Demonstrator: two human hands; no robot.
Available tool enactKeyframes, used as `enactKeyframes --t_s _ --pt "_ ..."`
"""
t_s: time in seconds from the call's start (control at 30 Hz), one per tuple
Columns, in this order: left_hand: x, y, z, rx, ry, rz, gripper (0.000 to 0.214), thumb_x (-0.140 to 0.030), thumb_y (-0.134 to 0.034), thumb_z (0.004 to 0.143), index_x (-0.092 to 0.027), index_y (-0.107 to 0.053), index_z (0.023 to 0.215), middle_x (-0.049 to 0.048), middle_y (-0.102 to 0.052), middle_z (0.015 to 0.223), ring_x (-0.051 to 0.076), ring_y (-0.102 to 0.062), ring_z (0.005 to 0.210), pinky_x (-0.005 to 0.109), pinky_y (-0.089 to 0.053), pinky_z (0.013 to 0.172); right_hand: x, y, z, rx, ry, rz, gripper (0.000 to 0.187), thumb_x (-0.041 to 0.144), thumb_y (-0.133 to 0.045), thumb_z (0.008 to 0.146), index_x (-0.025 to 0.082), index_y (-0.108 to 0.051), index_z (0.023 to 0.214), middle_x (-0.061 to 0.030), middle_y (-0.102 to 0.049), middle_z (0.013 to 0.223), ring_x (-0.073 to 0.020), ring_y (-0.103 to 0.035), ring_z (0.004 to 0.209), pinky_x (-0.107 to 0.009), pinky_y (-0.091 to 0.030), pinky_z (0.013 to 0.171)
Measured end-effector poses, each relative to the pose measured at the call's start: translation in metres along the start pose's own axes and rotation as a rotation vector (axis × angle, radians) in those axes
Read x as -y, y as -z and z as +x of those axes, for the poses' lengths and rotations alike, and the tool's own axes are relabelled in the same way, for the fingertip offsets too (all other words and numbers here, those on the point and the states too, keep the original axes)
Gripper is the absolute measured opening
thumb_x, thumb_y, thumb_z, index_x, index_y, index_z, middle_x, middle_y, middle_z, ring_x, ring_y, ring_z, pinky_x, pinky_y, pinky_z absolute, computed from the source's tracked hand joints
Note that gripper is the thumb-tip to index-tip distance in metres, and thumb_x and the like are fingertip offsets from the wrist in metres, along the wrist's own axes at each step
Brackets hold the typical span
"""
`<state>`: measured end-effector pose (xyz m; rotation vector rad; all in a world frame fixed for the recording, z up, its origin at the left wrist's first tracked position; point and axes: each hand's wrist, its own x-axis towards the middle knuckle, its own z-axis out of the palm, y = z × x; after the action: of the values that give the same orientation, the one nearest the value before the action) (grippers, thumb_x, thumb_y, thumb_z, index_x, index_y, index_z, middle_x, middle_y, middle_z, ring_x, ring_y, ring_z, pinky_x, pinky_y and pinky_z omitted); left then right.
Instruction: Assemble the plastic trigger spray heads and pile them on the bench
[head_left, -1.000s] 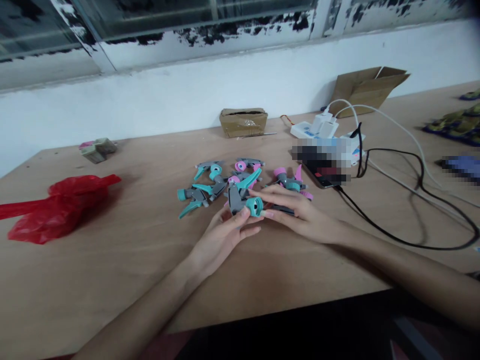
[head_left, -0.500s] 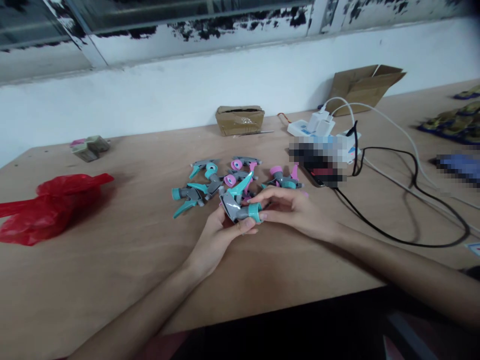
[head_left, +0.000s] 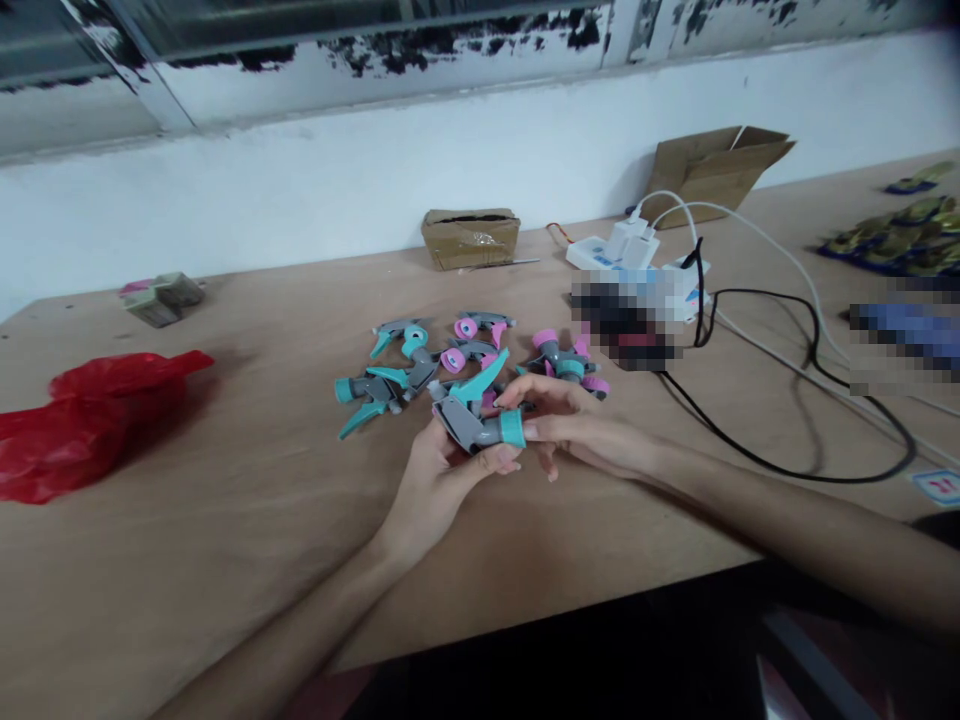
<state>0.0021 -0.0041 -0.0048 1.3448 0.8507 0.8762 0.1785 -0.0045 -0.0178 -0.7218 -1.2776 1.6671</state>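
Note:
My left hand (head_left: 429,488) is closed around a grey trigger sprayer head (head_left: 466,426), its thumb along the underside. The sprayer head has a teal trigger pointing up and a teal screw collar (head_left: 513,428) facing right. At that collar is my right hand (head_left: 592,425), its thumb against the collar's open end and its index finger curled behind it. The lower fingers of the right hand hang apart from the collar. Behind the hands lie several more sprayer heads, some with teal parts (head_left: 421,372), others with pink ones (head_left: 466,354).
A red plastic bag (head_left: 112,415) lies at the left. Along the wall are a small carton (head_left: 471,242) and an open cardboard box (head_left: 701,180). A white power strip (head_left: 592,254) with chargers and a black cable (head_left: 780,470) takes up the right side.
My right hand's lower fingers have spread and dropped away from the collar, while the thumb stays at its end. The left hand keeps its hold. The view has shifted slightly.

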Motion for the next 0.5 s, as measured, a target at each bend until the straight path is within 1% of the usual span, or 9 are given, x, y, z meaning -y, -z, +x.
enactKeyframes --t_s 0.07,0.13,0.23,0.33,0.4,0.5 --pt "0.001 0.0 0.0 0.025 0.011 -0.004 0.027 -0.02 -0.07 0.071 -0.014 -0.058 0.096 0.0022 -0.064 0.09 0.011 -0.06 0.071 0.023 -0.054 0.066 0.001 0.0 -0.001 0.003 -0.004 0.002 0.02 0.018 -0.062 0.074 0.019 -0.056 0.094 -0.0027 -0.054 0.099 -0.0086 -0.057 0.069 -0.016 -0.053 0.043" --pt "0.003 0.0 0.001 0.035 0.012 -0.002 0.027 -0.021 -0.07 0.072 -0.014 -0.058 0.096 0.0029 -0.064 0.091 0.013 -0.06 0.075 0.025 -0.054 0.067 0.004 0.0 -0.002 0.004 0.012 -0.021 0.022 0.016 -0.062 0.073 0.019 -0.054 0.093 -0.0029 -0.052 0.1 -0.0097 -0.057 0.071 -0.018 -0.055 0.044" --pt "0.007 0.001 0.002 0.013 0.002 0.028 0.028 -0.022 -0.071 0.07 -0.014 -0.058 0.093 0.0031 -0.064 0.089 0.014 -0.059 0.077 0.026 -0.053 0.068 0.009 -0.001 -0.004 0.012 0.033 -0.067 0.025 0.013 -0.061 0.072 0.019 -0.052 0.094 -0.0031 -0.049 0.102 -0.0124 -0.057 0.079 -0.023 -0.058 0.05" --pt "0.01 0.002 0.003 0.013 -0.002 0.041 0.028 -0.024 -0.072 0.07 -0.014 -0.057 0.092 0.0032 -0.064 0.087 0.014 -0.059 0.076 0.027 -0.053 0.069 0.011 -0.003 -0.005 -0.002 0.026 -0.095 0.023 0.015 -0.06 0.072 0.019 -0.051 0.093 -0.0036 -0.049 0.102 -0.0135 -0.056 0.083 -0.026 -0.06 0.053" --pt "0.011 0.002 0.003 0.006 -0.014 0.041 0.028 -0.024 -0.072 0.07 -0.014 -0.057 0.092 0.003 -0.064 0.087 0.014 -0.06 0.075 0.027 -0.053 0.07 0.011 -0.005 -0.006 -0.022 0.023 -0.101 0.022 0.016 -0.06 0.072 0.019 -0.05 0.091 -0.0037 -0.049 0.101 -0.0137 -0.056 0.083 -0.027 -0.06 0.053" --pt "0.009 0.0 0.002 -0.038 -0.047 0.063 0.032 -0.025 -0.073 0.068 -0.015 -0.058 0.094 0.003 -0.065 0.088 0.015 -0.061 0.077 0.029 -0.052 0.074 0.011 -0.008 -0.006 -0.058 0.045 -0.101 0.022 0.018 -0.062 0.072 0.019 -0.048 0.089 -0.0027 -0.051 0.096 -0.0124 -0.057 0.078 -0.025 -0.059 0.051"
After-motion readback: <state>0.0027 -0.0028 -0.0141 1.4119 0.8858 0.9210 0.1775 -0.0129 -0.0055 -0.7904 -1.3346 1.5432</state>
